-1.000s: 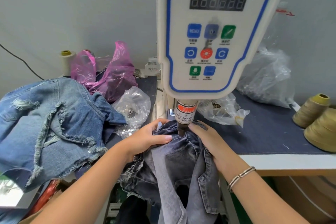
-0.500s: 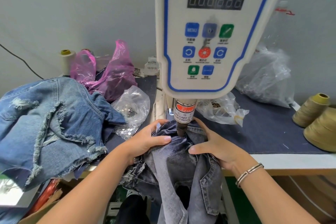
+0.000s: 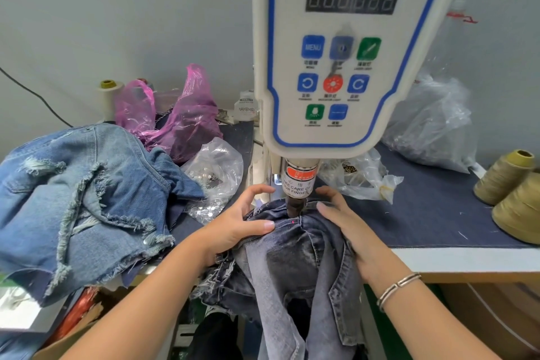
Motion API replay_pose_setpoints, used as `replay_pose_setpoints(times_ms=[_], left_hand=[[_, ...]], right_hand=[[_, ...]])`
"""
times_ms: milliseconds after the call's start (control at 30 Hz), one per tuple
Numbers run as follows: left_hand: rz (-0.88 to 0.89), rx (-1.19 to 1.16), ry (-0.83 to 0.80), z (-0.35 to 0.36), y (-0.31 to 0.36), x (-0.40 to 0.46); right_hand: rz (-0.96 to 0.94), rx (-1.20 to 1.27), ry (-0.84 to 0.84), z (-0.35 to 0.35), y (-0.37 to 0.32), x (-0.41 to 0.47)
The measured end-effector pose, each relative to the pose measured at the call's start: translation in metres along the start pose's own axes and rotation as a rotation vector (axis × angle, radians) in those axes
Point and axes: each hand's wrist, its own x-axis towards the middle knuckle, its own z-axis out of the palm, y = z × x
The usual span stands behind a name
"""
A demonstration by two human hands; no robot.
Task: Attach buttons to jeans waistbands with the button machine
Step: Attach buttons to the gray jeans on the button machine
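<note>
A white button machine [image 3: 336, 52] with a blue-edged control panel stands in front of me. Its punch head [image 3: 296, 184] comes down onto the waistband of dark grey jeans [image 3: 292, 260], where a red laser dot shows. My left hand [image 3: 239, 225] grips the waistband on the left of the punch, thumb on top. On the right side my right hand [image 3: 347, 228] holds the fabric with fingers spread over it. The jeans hang off the table's front edge between my arms.
A pile of light blue frayed denim [image 3: 81, 199] lies at the left. Clear bags of metal buttons [image 3: 216, 175] sit beside the machine, with a pink bag [image 3: 181, 117] behind. Olive thread cones [image 3: 508, 184] stand at the right on the blue-covered table [image 3: 438, 213].
My right hand slid from beside the punch down onto the fabric's right side, then back up along the waistband. My left hand stayed on the waistband, its fingers opening a little.
</note>
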Motion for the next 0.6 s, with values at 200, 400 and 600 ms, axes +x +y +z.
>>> replay_pose_setpoints(times_ms=[200, 400, 600], left_hand=[[-0.065, -0.021, -0.028, -0.001, 0.007, -0.002], [-0.099, 0.064, -0.074, -0.003, 0.01, -0.004], [-0.123, 0.042, -0.103, -0.003, 0.011, -0.004]], right_hand=[[0.013, -0.157, -0.028, 0.004, -0.002, 0.005], [0.017, -0.314, -0.105, 0.009, -0.011, -0.005], [-0.007, -0.507, -0.128, 0.008, -0.012, -0.01]])
